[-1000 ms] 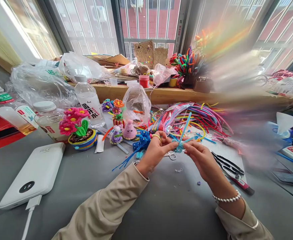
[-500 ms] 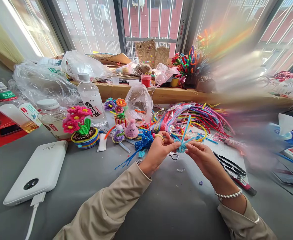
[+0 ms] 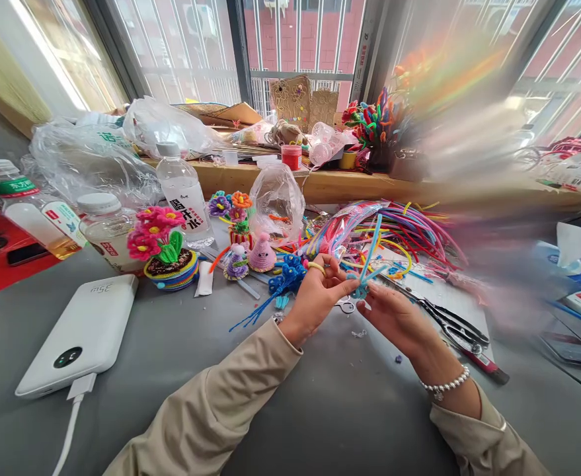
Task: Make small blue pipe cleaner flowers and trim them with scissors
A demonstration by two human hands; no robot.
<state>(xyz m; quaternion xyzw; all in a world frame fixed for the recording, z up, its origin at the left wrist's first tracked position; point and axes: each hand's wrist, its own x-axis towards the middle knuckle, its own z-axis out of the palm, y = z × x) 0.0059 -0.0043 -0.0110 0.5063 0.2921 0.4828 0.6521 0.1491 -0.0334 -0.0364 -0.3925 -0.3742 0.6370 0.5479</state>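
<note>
Item 1: light-blue pipe-cleaner piece (image 3: 364,283), held in the air above the grey table (image 3: 320,410), just in front of the pipe-cleaner pile (image 3: 412,231); one stem sticks up and back.
L hand (image 3: 317,294): thumb + forefinger pinched tight on the piece's left side; yellow ring (image 3: 316,266) on one finger.
R hand (image 3: 394,316): fingertips closed on the same piece from the right and below; bead bracelet (image 3: 443,385) at the wrist.
Both sleeves beige.
Nearby, on the table:
- dark-blue pipe-cleaner bunch (image 3: 283,281), just left of L hand
- black scissors (image 3: 451,322), right of R hand (blades partly hidden by it)
- pink knitted figure (image 3: 262,254)
- flower pot w/ pink blooms (image 3: 166,254)
- water bottle (image 3: 184,195)
- white power bank (image 3: 82,330), cable plugged in, well apart to the left
</note>
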